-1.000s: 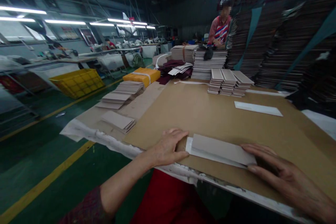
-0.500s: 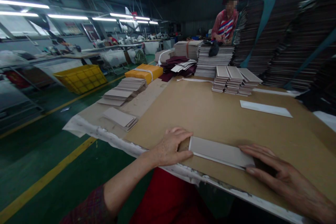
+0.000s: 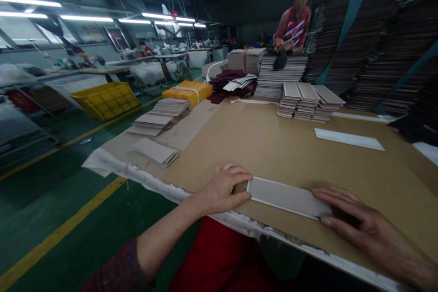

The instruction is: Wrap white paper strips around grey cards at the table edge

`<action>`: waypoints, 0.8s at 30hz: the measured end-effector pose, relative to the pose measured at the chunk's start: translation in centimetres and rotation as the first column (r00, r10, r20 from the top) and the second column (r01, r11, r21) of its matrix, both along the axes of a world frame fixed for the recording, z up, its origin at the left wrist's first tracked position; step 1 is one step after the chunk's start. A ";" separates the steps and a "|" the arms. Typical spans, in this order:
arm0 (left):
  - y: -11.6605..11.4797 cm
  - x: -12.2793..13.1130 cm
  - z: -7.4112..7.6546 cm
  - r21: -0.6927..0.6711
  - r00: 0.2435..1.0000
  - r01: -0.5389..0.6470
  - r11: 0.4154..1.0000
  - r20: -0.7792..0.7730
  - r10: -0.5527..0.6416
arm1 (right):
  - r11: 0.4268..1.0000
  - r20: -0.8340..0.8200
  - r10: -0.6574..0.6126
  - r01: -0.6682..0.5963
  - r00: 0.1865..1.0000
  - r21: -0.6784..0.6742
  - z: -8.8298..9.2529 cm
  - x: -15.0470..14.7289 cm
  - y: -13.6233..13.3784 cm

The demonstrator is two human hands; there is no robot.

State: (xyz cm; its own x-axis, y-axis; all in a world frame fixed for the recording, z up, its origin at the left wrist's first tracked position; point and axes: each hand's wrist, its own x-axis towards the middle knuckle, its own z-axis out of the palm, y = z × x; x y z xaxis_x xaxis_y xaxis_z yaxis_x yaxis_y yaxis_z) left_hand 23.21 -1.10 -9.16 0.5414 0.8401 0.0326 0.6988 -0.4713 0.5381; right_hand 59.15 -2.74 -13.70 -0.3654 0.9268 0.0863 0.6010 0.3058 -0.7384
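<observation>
A flat grey cardboard strip [image 3: 284, 196] with white edges lies on the brown tabletop near its front edge. My left hand [image 3: 222, 189] holds its left end, with the thumb at the near corner and the fingertips at the far corner. At the opposite end my right hand [image 3: 356, 219] straddles the strip, fingers on the far side and thumb on the near side. A loose white strip [image 3: 349, 139] rests further back on the right.
Grey card pieces [image 3: 155, 151] lie at the table's left, beside a fanned stack [image 3: 164, 116] and a yellow package [image 3: 188, 91]. Finished-looking strips [image 3: 308, 100] stand piled at the back. Behind them a person [image 3: 293, 25] stands by tall dark stacks [image 3: 342, 50].
My view has shifted slightly. Both hands stay at the strip's two ends, and its near white edge looks a little flatter and more visible. The person at the back leans a little differently.
</observation>
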 end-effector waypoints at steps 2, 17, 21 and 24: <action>0.1 0.1 0.1 0.000 1.000 -0.007 1.000 -0.012 0.007 | 1.000 0.001 0.003 -0.003 1.000 -0.004 0.0 0.0 0.0; 0.6 0.0 -0.8 0.019 0.998 -0.035 0.999 -0.047 0.036 | 0.996 0.064 0.086 -0.085 0.994 -0.015 1.0 -0.3 -0.1; 0.6 0.0 -0.9 0.027 0.998 -0.026 0.999 -0.056 0.027 | 0.994 0.074 0.109 -0.110 0.991 0.012 0.6 -0.2 0.0; 0.5 0.1 -0.7 0.035 0.998 -0.023 0.999 -0.059 0.025 | 0.989 0.075 0.127 -0.132 0.989 0.070 0.0 0.0 0.0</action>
State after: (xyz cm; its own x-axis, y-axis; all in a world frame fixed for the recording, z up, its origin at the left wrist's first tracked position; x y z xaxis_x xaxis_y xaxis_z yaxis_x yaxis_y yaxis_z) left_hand 23.32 -0.56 -9.83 0.5234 0.8516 0.0302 0.7403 -0.4720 0.4787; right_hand 59.13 -2.78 -13.72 -0.4896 0.8631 0.1238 0.6020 0.4373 -0.6681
